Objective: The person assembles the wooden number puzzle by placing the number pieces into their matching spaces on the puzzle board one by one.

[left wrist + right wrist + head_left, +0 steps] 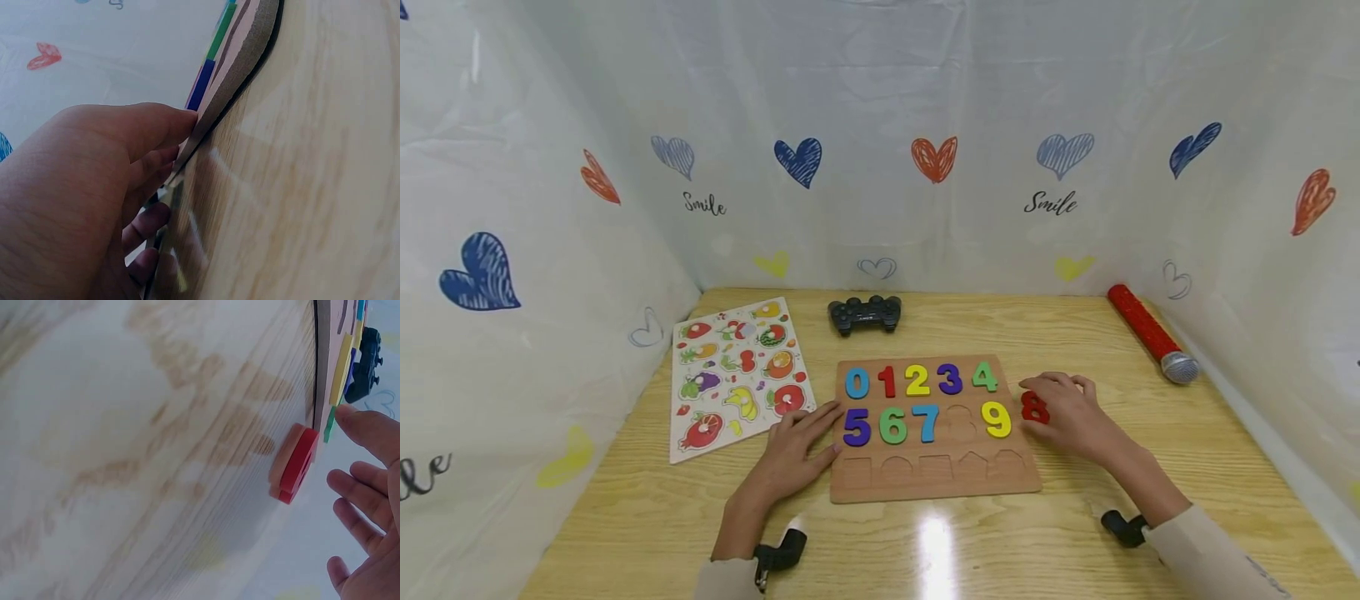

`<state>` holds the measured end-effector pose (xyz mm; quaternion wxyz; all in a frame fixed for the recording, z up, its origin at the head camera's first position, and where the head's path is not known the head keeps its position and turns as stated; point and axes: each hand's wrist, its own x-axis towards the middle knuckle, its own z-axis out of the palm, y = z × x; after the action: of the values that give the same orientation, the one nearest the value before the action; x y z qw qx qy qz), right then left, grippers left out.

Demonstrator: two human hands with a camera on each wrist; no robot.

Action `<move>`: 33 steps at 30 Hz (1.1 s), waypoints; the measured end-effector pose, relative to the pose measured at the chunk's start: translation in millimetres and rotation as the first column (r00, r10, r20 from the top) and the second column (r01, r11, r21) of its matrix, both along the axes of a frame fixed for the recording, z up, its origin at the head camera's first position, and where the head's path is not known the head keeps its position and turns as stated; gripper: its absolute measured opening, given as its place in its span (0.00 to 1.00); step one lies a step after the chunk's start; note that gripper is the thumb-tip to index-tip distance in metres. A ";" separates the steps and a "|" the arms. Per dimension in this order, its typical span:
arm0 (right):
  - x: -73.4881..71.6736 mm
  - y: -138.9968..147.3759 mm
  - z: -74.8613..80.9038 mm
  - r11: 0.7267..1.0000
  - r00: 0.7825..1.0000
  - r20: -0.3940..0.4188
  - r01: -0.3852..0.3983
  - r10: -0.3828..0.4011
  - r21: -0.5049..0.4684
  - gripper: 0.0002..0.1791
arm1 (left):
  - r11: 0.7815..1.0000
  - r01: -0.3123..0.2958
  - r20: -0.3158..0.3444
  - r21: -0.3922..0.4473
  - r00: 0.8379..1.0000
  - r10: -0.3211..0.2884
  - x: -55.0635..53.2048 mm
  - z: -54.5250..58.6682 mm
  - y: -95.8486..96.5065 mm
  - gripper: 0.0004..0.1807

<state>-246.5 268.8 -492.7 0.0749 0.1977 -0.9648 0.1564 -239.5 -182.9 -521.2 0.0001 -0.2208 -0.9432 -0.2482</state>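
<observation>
A wooden number board (pixel 1015 440) lies on the table, with coloured digits 0 to 7 and a yellow 9 (pixel 996 419) set in two rows. Between the 7 and the 9 an eight-shaped recess (pixel 958 423) shows bare wood. My left hand (pixel 793 454) touches the board's left edge with thumb and fingertips, fingers fairly straight. Just right of the board, a red number 8 (pixel 297 464) lies flat on the table. Over and beside it hovers my right hand (pixel 1067 414), thumb and fingers spread and loosely bent. In the right wrist view a gap separates them from the piece.
A fruit puzzle board (pixel 737 442) lies at the left, close behind my left hand. Behind the number board sits a black game controller (pixel 865 315). The red microphone (pixel 1146 327) rests at the back right. Curtains with printed hearts enclose the table (pixel 1000 550).
</observation>
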 end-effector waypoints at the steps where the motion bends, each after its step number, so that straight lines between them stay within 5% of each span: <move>1: 0.0 0.9 0.0 1.000 1.000 0.001 0.003 -0.003 0.002 0.32 | 1.000 0.000 -0.002 0.001 1.000 0.000 0.1 0.0 -0.3 0.33; 17: -0.9 15.9 -6.2 0.999 0.997 0.063 0.039 -0.039 0.004 0.33 | 1.000 -0.004 -0.008 0.000 1.000 0.004 -0.4 -3.8 -1.7 0.33; 33: 1.1 14.2 0.6 1.000 1.000 0.018 0.003 -0.003 -0.028 0.32 | 1.000 -0.007 -0.009 0.000 1.000 0.007 -0.3 -1.6 0.5 0.33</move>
<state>-245.5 283.0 -492.1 0.0693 0.1938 -0.9635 0.1714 -239.7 -182.4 -522.9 0.0052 -0.2185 -0.9441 -0.2470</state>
